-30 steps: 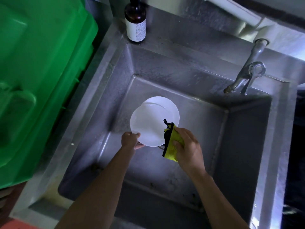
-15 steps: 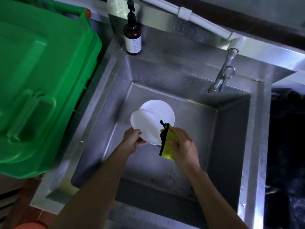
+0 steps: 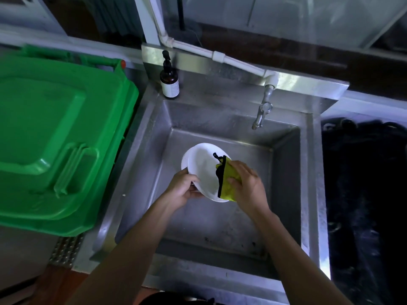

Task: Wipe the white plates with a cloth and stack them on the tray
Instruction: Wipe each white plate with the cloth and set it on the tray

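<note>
Plates (image 3: 203,167), white, number two as far as the rims show: one is tilted up over the sink basin, and a second rim edge peeks out just behind its upper left, so close that I cannot tell whether they touch. The left hand (image 3: 184,188) pinches the near-left rim of the front plate, thumb on its face and fingers curled beneath. The right hand (image 3: 245,183) is closed around one yellow cloth (image 3: 226,183) with black edging, pressing it flat against the plate's right side; a short black loop of the cloth sticks up just above the fingertips.

Beyond both hands, at the far left corner of the sink ledge, stands one brown pump bottle (image 3: 169,81) with a pale label; its print is too small to read. Beyond the right hand, one metal tap (image 3: 263,108) hangs from a white pipe (image 3: 220,57) that runs along the back wall.

Left of the left hand sits one green bin (image 3: 55,137) with its lid shut, close against the sink's side. Right of the right hand lies a dark, glossy black heap that I cannot identify.

One steel sink (image 3: 141,172), dull and scuffed, surrounds the hands, with dark specks on its floor near the wrists. Dim light throughout; red-brown flooring shows at the lower left.
</note>
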